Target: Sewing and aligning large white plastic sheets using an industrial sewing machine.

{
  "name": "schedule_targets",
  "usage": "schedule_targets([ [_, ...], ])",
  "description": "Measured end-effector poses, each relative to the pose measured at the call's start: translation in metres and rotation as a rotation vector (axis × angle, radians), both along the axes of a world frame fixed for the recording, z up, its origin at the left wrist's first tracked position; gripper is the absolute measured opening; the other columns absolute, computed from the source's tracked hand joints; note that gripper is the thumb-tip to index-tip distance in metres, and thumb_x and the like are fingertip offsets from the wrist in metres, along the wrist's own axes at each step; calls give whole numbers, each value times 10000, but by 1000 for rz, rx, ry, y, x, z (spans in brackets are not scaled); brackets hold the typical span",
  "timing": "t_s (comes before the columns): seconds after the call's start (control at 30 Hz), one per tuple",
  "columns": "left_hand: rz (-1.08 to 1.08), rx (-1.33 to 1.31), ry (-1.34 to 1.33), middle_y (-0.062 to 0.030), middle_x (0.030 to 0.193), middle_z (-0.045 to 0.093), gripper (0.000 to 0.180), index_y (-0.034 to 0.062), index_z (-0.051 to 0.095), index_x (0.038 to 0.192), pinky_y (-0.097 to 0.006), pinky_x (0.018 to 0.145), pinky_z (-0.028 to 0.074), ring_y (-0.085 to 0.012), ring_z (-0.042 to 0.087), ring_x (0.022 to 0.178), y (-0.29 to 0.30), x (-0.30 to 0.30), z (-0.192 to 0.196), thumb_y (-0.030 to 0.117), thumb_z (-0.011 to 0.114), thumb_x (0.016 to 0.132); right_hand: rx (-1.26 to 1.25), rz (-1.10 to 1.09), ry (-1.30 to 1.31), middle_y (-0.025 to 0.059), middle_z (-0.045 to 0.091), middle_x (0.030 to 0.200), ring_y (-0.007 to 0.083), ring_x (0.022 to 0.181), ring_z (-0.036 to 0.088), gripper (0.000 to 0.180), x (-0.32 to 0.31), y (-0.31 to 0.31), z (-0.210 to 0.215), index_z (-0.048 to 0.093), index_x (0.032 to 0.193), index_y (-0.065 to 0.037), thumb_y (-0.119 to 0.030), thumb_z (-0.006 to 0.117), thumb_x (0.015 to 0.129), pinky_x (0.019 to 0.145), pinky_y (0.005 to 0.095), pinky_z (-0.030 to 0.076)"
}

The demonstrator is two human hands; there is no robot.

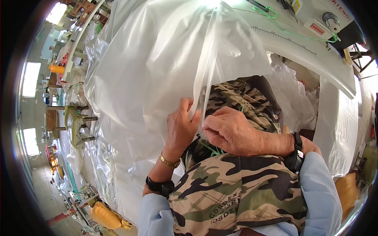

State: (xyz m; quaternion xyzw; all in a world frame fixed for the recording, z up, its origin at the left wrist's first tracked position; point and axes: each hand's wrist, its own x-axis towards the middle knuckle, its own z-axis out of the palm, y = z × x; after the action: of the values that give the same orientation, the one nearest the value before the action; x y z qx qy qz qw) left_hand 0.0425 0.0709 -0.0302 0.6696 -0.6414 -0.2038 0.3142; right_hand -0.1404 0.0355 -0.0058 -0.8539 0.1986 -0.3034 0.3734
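Note:
A large clear plastic sheet [157, 67] hangs in front of me, folded into a seam down its middle. My left hand [181, 128] pinches the lower edge of that fold between thumb and fingers. My right hand [232, 131] is closed just to the right, fingertips meeting the same edge and a thin green thread [210, 148]. A camouflage cloth [232, 192] covers my lap, and more of it shows behind the hands. Both wrists wear black bands; the left also has a gold bracelet.
A white sewing machine arm [311, 51] with green thread curves across the upper right. More crumpled clear plastic [291, 90] lies under it. Wooden stools [75, 122] and work benches stand at the left. Yellow bundles [104, 216] lie on the floor.

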Motion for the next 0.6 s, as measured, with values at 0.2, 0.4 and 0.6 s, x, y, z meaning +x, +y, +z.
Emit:
schedule_targets([
  [0.2,-116,-186,121,-142,769,614,83,9,574,941,-322,580,472,-276,616,649,12,4,20,-26,552,868,-68,81,26,73,589,688,308,669,609,99,14,-12,14,499,852,-52,-71,593,829,778,414,492],
  [0.4,-159,-36,455,-27,745,587,111,0,609,901,-238,618,435,-97,524,670,9,14,13,-41,506,914,-141,125,140,77,551,601,306,588,602,167,23,-11,4,463,850,-51,-94,615,798,642,389,491],
  [0.6,-62,161,788,30,795,589,121,8,626,922,-204,642,426,-44,493,717,12,15,14,63,525,963,-205,173,235,64,516,526,291,478,576,169,23,-9,7,483,858,-48,-113,622,787,484,395,448],
])
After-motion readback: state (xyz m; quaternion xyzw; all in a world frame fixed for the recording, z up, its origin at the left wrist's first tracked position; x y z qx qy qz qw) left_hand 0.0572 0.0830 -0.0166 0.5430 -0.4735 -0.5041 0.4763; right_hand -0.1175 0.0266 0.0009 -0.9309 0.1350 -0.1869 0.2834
